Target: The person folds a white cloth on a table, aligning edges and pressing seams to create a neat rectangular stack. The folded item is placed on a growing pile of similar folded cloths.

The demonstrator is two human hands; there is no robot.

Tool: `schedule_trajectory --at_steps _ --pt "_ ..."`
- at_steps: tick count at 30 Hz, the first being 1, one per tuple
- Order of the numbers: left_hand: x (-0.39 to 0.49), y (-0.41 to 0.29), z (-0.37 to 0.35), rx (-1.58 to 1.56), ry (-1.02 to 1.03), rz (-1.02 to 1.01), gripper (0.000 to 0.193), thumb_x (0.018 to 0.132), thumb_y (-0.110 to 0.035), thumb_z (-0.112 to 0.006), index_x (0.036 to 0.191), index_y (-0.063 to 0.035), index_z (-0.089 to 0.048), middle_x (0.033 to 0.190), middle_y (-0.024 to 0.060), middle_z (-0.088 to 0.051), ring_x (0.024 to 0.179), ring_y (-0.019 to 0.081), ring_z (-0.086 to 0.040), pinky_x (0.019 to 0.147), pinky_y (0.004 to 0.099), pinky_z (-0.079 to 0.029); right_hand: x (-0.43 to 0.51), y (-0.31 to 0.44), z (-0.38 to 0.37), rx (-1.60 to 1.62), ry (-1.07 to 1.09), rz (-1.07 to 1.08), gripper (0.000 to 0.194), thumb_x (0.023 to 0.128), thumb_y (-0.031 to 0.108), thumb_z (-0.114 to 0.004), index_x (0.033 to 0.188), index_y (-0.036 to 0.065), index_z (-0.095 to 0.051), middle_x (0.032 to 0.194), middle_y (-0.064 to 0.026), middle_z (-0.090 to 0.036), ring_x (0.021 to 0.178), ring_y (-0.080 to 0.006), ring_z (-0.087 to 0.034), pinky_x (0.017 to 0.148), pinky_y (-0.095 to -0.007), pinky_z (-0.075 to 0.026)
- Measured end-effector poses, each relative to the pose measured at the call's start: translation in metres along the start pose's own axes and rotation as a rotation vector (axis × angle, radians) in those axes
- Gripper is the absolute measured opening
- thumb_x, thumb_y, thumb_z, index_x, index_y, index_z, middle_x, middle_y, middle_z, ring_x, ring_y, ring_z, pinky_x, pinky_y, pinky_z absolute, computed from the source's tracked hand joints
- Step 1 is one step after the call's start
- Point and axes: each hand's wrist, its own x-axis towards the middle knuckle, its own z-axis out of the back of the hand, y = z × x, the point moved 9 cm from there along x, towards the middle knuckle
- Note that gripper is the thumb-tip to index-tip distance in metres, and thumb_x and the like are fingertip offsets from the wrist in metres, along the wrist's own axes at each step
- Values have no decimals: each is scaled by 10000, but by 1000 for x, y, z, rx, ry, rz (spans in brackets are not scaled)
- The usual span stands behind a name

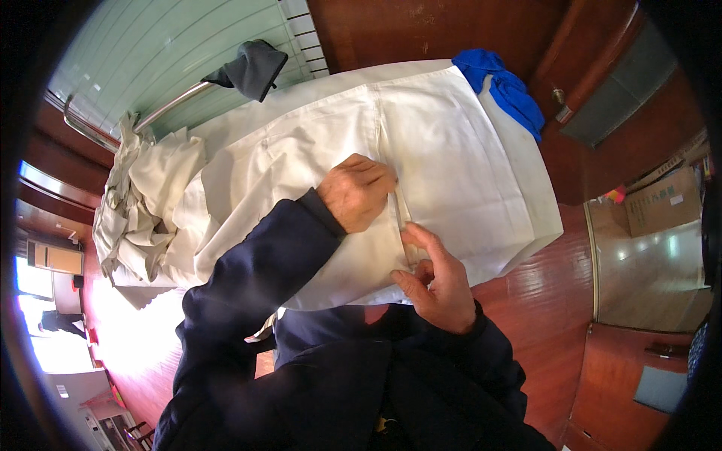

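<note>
A large white cloth (454, 151) lies spread before me, with a lengthwise seam and a narrow open fold (401, 211) running toward my body. My left hand (361, 191) is curled over the left side of that fold, and its fingers seem to pinch the fabric; the fingertips are partly hidden. Nearer to me, my right hand (437, 279) rests at the lower part of the fold. Its thumb and index finger are spread apart on the cloth, while the other fingers are bent and partly out of sight. Left of my forearm, the cloth is wrinkled.
Under the cloth is a white-covered table (544, 217). Bunched off-white fabric (144, 208) fills its left end. Blue cloth (510, 93) hangs at the far right corner. A grey cloth item (251, 67) hangs on a metal rail (172, 106). A cardboard box (663, 202) stands farther right.
</note>
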Motion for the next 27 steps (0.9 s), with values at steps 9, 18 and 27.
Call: schedule_trajectory --at_steps 9,18,27 --pt "1 0 -5 66 96 13 140 665 -22 -621 775 -40 -537 753 88 -549 734 277 -571 672 366 -456 -6 11 -8 -187 84 49 573 813 81 -728 1338 13 -509 1123 -173 -641 591 -177 -600 565 -284 -489" --pt "3 1 -3 45 122 -1 138 661 -18 -619 761 -33 -525 740 98 -540 722 295 -570 653 380 -457 -10 4 -7 -118 134 23 603 802 87 -738 1349 17 -495 1102 -168 -652 549 -161 -584 534 -283 -478" --pt "6 1 -4 58 110 27 131 691 -27 -606 814 -28 -561 758 99 -564 739 281 -594 660 370 -458 -16 -25 -8 212 11 -140 507 821 30 -722 1286 11 -520 928 -117 -696 574 -95 -583 528 -257 -464"
